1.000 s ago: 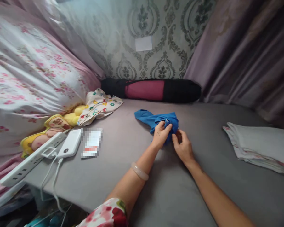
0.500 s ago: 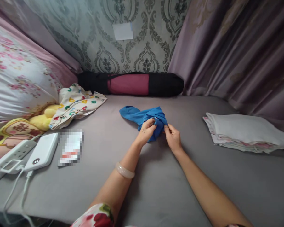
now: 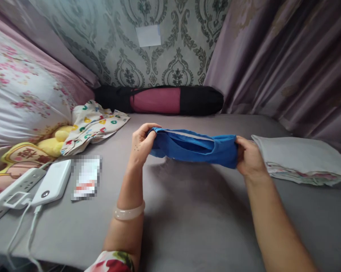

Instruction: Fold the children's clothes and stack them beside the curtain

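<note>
A blue garment [image 3: 193, 147] hangs stretched between my two hands above the grey bed sheet [image 3: 187, 215]. My left hand [image 3: 143, 141] pinches its left end, fingers curled round the cloth; a pale bangle [image 3: 129, 213] sits on that wrist. My right hand [image 3: 248, 156] grips the right end, fingers closed over the fabric. A white band runs along the garment's top edge.
A folded white cloth [image 3: 298, 158] lies at the right. A black and pink roll [image 3: 159, 100] rests against the patterned wall. At the left are a cloth with coloured letters [image 3: 93, 124], a yellow plush toy [image 3: 51, 141], a white power bank [image 3: 53, 183], a power strip [image 3: 8, 194] and a floral quilt [image 3: 23, 94]. Purple curtains [image 3: 286, 64] hang at the right.
The garment was bunched on the sheet under both hands; now it is lifted and pulled out wide, my left hand gone left and my right hand gone right.
</note>
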{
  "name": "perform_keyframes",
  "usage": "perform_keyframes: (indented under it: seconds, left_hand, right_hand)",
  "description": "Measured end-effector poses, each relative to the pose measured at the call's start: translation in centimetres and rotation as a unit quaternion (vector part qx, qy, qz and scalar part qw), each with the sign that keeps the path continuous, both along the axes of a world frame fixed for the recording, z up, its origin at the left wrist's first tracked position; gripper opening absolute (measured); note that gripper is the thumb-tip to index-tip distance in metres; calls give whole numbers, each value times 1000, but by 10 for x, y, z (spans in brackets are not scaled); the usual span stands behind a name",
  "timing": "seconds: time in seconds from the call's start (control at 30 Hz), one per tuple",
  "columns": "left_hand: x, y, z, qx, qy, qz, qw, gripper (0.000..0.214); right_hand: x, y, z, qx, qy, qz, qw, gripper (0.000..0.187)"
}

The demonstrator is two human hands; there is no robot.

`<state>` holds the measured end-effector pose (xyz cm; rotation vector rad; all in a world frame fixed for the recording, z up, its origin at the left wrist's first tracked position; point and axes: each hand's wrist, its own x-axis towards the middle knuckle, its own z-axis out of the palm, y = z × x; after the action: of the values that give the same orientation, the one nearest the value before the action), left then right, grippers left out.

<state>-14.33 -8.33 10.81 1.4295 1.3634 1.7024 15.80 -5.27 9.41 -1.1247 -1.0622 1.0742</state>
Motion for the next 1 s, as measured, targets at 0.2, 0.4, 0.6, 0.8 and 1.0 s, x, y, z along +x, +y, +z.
perform_keyframes:
  seconds: [0.2,0.4,0.6,0.8,1.0]
  left_hand:
    - [-20,-8,-2,-135,44,-123,982,31]
    - [-23,13,-49,-271,150,-166,936,35]
    - [-13,15,-50,-273,230,-146,923,44]
    - [-10,15,-48,-283,249,-141,915,49]
    - [-16,17,-52,-266,223,-168,923,38]
  right_hand:
    - [38,-15,17,-148,-206,212,944,33]
    - [58,7,-31,-132,-543,334,759,30]
    - [32,7,-40,-33,-595,224,771,22]
    - [-8,7,-54,73,-528,158,831,28]
    - [-14,11,-71,60,-524,172,832,24]
